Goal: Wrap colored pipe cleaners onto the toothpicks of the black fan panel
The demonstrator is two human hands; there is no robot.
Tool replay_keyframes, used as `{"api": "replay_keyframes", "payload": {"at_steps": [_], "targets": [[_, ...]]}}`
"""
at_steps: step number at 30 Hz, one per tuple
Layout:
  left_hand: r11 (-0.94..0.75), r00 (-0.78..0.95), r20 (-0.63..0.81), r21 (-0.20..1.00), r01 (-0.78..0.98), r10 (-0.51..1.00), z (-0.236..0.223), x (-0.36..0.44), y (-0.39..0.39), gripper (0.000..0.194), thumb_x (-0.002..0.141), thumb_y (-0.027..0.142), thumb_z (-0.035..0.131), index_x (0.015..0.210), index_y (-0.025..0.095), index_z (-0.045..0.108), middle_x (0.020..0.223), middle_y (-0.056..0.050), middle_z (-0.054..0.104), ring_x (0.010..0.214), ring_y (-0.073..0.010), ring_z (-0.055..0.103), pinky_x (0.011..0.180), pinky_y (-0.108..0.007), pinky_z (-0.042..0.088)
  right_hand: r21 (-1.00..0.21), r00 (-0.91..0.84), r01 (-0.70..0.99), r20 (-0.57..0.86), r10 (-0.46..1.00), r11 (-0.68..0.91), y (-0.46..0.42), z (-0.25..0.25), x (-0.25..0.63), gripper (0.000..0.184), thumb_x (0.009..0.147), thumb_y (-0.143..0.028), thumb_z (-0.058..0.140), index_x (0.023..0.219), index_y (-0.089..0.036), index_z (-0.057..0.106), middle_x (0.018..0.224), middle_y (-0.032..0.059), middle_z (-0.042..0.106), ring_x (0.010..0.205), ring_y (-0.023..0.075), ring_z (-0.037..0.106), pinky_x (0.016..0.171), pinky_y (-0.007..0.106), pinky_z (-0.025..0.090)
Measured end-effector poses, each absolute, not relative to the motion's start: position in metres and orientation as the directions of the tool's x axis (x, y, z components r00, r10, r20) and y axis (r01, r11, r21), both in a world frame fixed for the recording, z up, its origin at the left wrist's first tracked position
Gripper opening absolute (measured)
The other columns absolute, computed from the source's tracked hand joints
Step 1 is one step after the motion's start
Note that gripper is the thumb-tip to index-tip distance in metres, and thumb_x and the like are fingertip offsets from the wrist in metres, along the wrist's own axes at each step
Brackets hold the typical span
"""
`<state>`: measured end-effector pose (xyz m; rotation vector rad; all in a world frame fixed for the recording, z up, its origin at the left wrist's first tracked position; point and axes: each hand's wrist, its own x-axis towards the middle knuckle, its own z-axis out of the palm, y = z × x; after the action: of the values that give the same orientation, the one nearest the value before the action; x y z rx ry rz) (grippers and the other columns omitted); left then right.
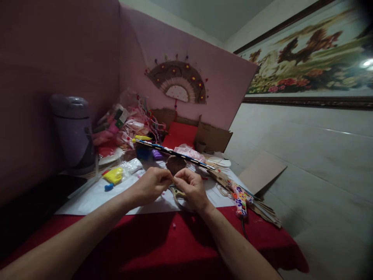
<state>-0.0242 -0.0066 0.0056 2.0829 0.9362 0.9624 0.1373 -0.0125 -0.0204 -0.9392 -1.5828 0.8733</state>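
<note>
My left hand [151, 185] and my right hand [192, 187] meet above the white paper [132, 204], each with thumb and finger pinched together. Whatever sits between the fingertips is too small to make out. Beneath my right hand lies a pair of scissors [177, 197], its handle loops partly covered. Just beyond the fingers is a brown round thing [175, 165], perhaps wound cord. Behind it, a long dark stick [175, 152] with blue and white bits along it slants across, yellow at its left tip and red at its right.
A floral-patterned glue gun [241, 200] with a cord lies at right beside cardboard strips [266, 213]. At left are a yellow clay packet [113, 175], a blue lump [109, 187] and a purple flask [72, 136]. Bagged craft supplies [128, 122] pile up behind; a decorated fan [177, 81] hangs above.
</note>
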Motion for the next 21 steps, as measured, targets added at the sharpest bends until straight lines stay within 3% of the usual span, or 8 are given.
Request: {"api": "replay_keyframes", "payload": {"at_steps": [3, 6, 10, 15, 21], "targets": [[-0.347, 0.534, 0.228, 0.928, 0.133, 0.814, 0.007, -0.026, -0.005, 0.015, 0.072, 0.028, 0.057, 0.068, 0.013, 0.057, 0.052, 0.004, 0.05, 0.043, -0.0086, 0.047, 0.037, -0.018, 0.036, -0.949, -0.148, -0.049, 0.314, 0.938, 0.311, -0.01, -0.018, 0.137, 0.024, 0.067, -0.035, 0.068, 0.065, -0.017, 0.053, 0.049, -0.007, 0.043, 0.041, 0.0052, 0.028, 0.039, 0.02, 0.02], [-0.283, 0.49, 0.246, 0.959, 0.001, 0.836, 0.006, -0.023, -0.006, 0.024, 0.071, 0.036, 0.059, 0.071, 0.013, 0.054, 0.054, 0.004, 0.048, 0.041, -0.0084, 0.046, 0.036, -0.02, 0.038, -0.968, -0.174, -0.184, 0.202, 0.964, 0.17, -0.011, -0.016, 0.135, 0.025, 0.065, -0.034, 0.07, 0.063, -0.017, 0.051, 0.042, -0.0098, 0.037, 0.035, 0.0032, 0.021, 0.035, 0.019, 0.013], [-0.42, 0.359, 0.351, 0.897, 0.134, 0.865, 0.004, -0.018, -0.009, 0.02, 0.074, 0.034, 0.055, 0.068, 0.015, 0.053, 0.056, 0.005, 0.046, 0.046, -0.009, 0.044, 0.04, -0.02, 0.038, -0.963, -0.213, -0.258, 0.133, 0.968, 0.075, -0.014, -0.017, 0.131, 0.02, 0.063, -0.027, 0.069, 0.061, -0.017, 0.051, 0.041, -0.0103, 0.037, 0.033, 0.0023, 0.02, 0.033, 0.017, 0.012], [-0.641, 0.275, 0.58, 0.658, 0.396, 0.766, -0.001, -0.016, -0.01, 0.015, 0.076, 0.017, 0.05, 0.062, 0.015, 0.053, 0.057, 0.003, 0.052, 0.056, -0.0103, 0.045, 0.053, -0.022, 0.035, -0.969, -0.177, -0.208, 0.17, 0.969, 0.132, -0.017, -0.018, 0.127, 0.016, 0.062, -0.023, 0.066, 0.059, -0.016, 0.052, 0.04, -0.0093, 0.04, 0.033, 0.0025, 0.023, 0.033, 0.017, 0.013], [-0.576, 0.284, 0.507, 0.766, 0.285, 0.814, -0.002, -0.016, -0.008, 0.009, 0.074, 0.019, 0.053, 0.074, 0.014, 0.061, 0.062, 0.001, 0.059, 0.057, -0.0115, 0.051, 0.053, -0.022, 0.038, -0.971, -0.176, -0.164, 0.205, 0.963, 0.177, -0.017, -0.017, 0.128, 0.015, 0.061, -0.023, 0.065, 0.059, -0.016, 0.052, 0.041, -0.0096, 0.039, 0.034, 0.0025, 0.022, 0.034, 0.018, 0.013]]}}
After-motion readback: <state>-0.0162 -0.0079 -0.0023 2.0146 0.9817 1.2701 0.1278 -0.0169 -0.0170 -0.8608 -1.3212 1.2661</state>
